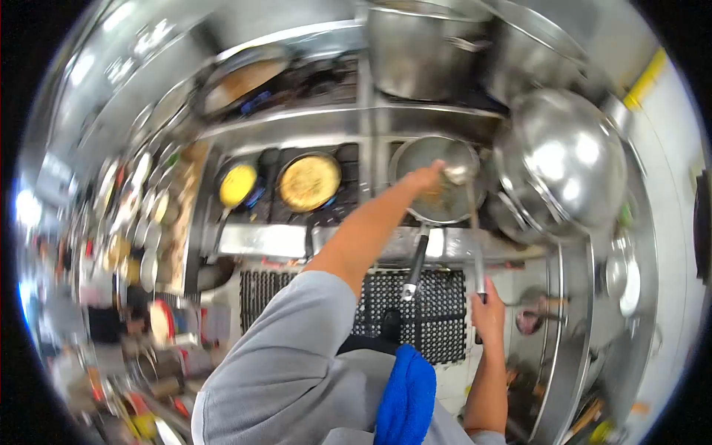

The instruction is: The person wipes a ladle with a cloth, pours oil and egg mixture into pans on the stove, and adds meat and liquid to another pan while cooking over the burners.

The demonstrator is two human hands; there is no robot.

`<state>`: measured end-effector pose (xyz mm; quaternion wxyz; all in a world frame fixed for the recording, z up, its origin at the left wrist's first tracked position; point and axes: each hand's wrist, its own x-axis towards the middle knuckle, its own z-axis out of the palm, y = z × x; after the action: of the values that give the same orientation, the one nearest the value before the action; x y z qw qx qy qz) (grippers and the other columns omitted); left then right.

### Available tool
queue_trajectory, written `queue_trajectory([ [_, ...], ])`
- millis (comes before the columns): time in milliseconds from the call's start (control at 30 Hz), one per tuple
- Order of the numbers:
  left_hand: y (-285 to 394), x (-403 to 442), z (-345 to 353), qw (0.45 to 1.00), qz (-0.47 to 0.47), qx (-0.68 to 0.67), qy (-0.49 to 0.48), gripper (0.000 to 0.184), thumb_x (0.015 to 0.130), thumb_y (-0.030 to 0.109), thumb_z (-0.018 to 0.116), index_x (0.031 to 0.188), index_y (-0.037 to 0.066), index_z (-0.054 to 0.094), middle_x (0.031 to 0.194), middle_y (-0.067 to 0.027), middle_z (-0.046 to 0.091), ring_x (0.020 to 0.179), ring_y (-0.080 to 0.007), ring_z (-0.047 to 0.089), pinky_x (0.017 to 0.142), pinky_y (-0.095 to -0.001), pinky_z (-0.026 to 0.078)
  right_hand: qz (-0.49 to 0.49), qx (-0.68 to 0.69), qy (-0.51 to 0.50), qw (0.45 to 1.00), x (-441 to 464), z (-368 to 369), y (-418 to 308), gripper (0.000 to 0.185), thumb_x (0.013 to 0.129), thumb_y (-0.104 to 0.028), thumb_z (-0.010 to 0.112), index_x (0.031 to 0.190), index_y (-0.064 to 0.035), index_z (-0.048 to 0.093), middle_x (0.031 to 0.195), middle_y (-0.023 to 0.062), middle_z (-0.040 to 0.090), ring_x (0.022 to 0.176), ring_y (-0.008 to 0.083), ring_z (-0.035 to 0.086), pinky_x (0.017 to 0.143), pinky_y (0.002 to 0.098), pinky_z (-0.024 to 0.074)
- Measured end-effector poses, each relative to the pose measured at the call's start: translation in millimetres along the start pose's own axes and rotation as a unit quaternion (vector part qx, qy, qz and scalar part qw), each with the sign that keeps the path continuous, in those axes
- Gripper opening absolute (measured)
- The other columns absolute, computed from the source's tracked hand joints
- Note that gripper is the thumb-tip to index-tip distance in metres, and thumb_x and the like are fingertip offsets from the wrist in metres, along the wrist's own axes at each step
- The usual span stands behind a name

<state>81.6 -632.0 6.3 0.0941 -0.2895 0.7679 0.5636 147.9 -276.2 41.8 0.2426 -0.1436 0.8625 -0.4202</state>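
My right hand is closed around the black grip of a long-handled ladle. The ladle's metal bowl is over the right side of a grey frying pan on the stove. My left hand reaches over the same pan, fingertips bunched at the ladle bowl's edge. Blur hides what, if anything, those fingers hold. Some brownish food shows on the pan's bottom. The pan's black handle points toward me. To the left, a pan holds a round browned flatbread or omelette, and a smaller pan holds yellow egg-like food.
Blue flames burn under the left pans. A large stockpot and another wide pan stand behind. Big metal bowls are stacked at the right. Many containers line the counter at left. A black rubber mat covers the floor.
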Motion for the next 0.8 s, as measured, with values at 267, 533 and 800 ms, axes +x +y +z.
queue_trajectory([
  [267, -62.1, -259.7, -8.3, 0.988, 0.153, 0.029, 0.02, 0.059, 0.078, 0.04, 0.059, 0.122, 0.002, 0.046, 0.095, -0.0178, 0.063, 0.078, -0.0259, 0.063, 0.069, -0.0401, 0.05, -0.199, -0.007, -0.122, 0.972, 45.2, 68.1, -4.3, 0.044, 0.086, -0.01, 0.051, 0.129, -0.0076, 0.042, 0.103, 0.0126, 0.056, 0.073, 0.0176, 0.058, 0.06, 0.0279, 0.0486],
  [533, -335.4, -608.9, 64.3, 0.785, -0.283, -0.208, 0.511, 0.063, 0.08, 0.062, 0.045, 0.075, 0.003, 0.067, 0.077, -0.0153, 0.064, 0.077, -0.0283, 0.064, 0.071, -0.0374, 0.049, -0.282, -0.06, -0.279, 0.916, -21.1, 204.3, -80.5, 0.044, 0.086, -0.011, 0.051, 0.129, -0.008, 0.042, 0.097, 0.0103, 0.055, 0.068, 0.0156, 0.055, 0.056, 0.0267, 0.0457],
  [800, -488.0, -812.9, 144.0, 0.239, -0.141, -0.539, 0.795, 0.076, 0.072, 0.07, 0.05, 0.097, -0.001, 0.056, 0.09, -0.0121, 0.058, 0.087, -0.0232, 0.055, 0.076, -0.0415, 0.044, -0.309, -0.113, -0.336, 0.883, -102.3, 296.6, -121.5, 0.044, 0.086, -0.012, 0.051, 0.129, -0.0085, 0.042, 0.091, 0.008, 0.054, 0.063, 0.0135, 0.052, 0.052, 0.0254, 0.0427],
])
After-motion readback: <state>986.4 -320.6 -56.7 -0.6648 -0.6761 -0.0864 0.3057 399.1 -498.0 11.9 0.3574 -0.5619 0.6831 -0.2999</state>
